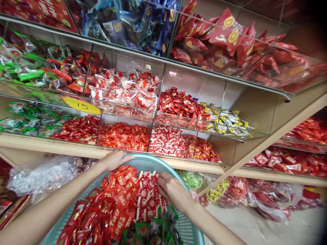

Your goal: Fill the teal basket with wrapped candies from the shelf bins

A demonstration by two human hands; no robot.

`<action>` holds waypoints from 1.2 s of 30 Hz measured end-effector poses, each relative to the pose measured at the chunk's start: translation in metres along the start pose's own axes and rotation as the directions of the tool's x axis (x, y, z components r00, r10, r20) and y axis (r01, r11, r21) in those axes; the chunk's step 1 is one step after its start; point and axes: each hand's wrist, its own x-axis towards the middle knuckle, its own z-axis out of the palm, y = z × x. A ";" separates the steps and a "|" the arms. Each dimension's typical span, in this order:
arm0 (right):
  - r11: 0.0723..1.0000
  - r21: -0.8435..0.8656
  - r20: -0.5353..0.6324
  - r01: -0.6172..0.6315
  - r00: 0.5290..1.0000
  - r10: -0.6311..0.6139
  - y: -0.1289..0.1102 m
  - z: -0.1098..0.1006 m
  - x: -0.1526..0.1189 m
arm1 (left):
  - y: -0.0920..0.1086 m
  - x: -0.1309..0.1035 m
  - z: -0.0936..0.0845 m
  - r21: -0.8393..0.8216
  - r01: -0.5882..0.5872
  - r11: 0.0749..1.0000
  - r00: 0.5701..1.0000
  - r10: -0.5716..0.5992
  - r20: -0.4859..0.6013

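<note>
A teal plastic basket [157, 160] full of wrapped candies is in front of me, against the lowest shelf's edge. My left hand [114, 160] is closed over its far rim. Inside the basket, my right hand [171, 187] has its fingers curled down onto red-and-white wrapped candies [148, 192]; the fingertips are partly hidden among them. Beside those candies lie orange-red wrapped candies [124, 194]. Darker red packets [87, 217] fill the left side, and green-and-dark wrapped candies [155, 229] are at the near side.
Glass-fronted shelf bins hold sorted candies, including red-and-white ones [167, 141] and orange-red ones [125, 136] just beyond the basket. A yellow price tag [81, 105] reads 15. Plastic bags [43, 173] lie under the shelf, with more bags [276, 200] on the floor at right.
</note>
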 end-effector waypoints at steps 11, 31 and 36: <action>0.983 0.186 -0.255 -0.008 0.965 0.056 0.024 -0.027 0.020 | 0.003 0.000 -0.002 -0.002 0.008 1.000 1.000 -0.008 0.002; 0.783 0.005 0.209 -0.622 0.766 0.607 0.050 -0.054 0.125 | 0.001 0.000 -0.001 0.006 0.016 1.000 1.000 -0.016 0.006; 0.784 0.033 0.252 -0.620 0.764 0.594 0.056 -0.049 0.129 | 0.002 -0.001 -0.001 0.005 0.000 1.000 1.000 0.000 0.006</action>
